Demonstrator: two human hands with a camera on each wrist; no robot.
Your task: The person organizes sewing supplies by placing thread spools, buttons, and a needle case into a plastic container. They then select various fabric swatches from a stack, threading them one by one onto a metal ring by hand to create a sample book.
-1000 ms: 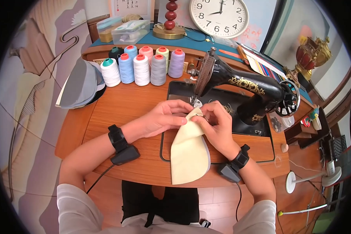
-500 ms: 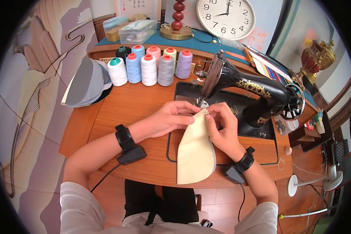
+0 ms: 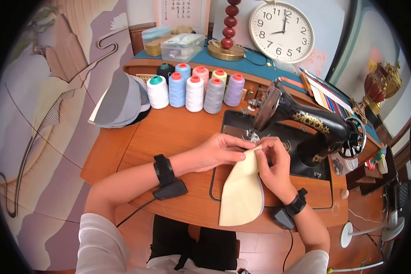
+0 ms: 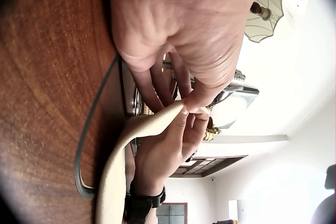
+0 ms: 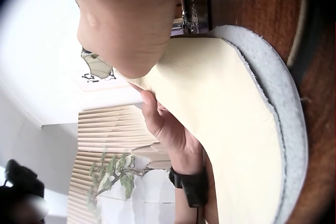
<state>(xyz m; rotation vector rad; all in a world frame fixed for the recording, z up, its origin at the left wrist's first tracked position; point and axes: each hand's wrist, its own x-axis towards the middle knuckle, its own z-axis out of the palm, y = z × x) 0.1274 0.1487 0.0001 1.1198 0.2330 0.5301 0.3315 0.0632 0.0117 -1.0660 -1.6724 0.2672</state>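
Observation:
A cream piece of material (image 3: pixel 243 194) with a curved lower end hangs from both hands over the front of the sewing table. The right wrist view shows a grey, felt-like layer (image 5: pixel 295 124) behind its cream face. My left hand (image 3: pixel 221 151) pinches the narrow upper edge between thumb and fingers. At the other corner of that edge, my right hand (image 3: pixel 275 164) pinches it too, thumb on the near side. Both hands' fingertips almost meet in the left wrist view. Just beyond them stands a black sewing machine (image 3: pixel 308 122), its needle area right behind the fingertips.
Several thread cones (image 3: pixel 195 94) stand behind the left forearm. A stack of grey cut pieces (image 3: pixel 121 102) lies at the table's left. Plastic boxes (image 3: pixel 182 47), a lamp base (image 3: pixel 226 51) and a clock (image 3: pixel 282 32) are on the raised back shelf.
The head view has turned, so the scene sits further right and lower. The material's upper end, rounded and bent over earlier, now shows as a straighter edge between the hands.

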